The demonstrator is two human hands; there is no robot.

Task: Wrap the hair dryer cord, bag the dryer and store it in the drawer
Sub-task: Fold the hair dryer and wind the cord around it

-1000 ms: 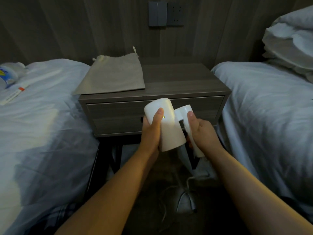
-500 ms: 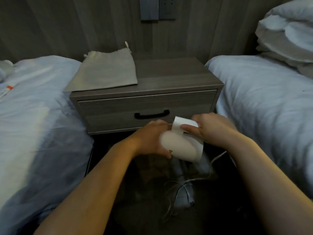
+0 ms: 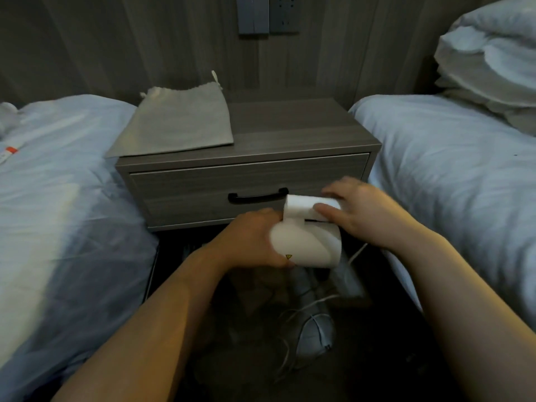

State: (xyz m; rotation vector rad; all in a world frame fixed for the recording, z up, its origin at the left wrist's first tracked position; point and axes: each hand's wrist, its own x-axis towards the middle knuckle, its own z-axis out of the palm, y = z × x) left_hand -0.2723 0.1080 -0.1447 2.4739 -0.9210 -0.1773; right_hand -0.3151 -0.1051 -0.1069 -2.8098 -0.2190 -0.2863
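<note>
Both hands keep a closed grip on the white hair dryer point(image 3: 307, 245): the left hand point(image 3: 249, 242) wraps the barrel's left side, and the right hand point(image 3: 362, 210) clasps the folded handle lying across the top. The dryer is plain glossy white, a short fat cylinder with a small yellow triangle mark near the left thumb. It is held low in front of the closed drawer point(image 3: 249, 192), just right of the black handle point(image 3: 258, 195). Its white cord point(image 3: 307, 311) trails down to the dark floor in loose loops. A grey drawstring bag point(image 3: 179, 123) lies flat on the tabletop point(image 3: 295, 132), far left.
</note>
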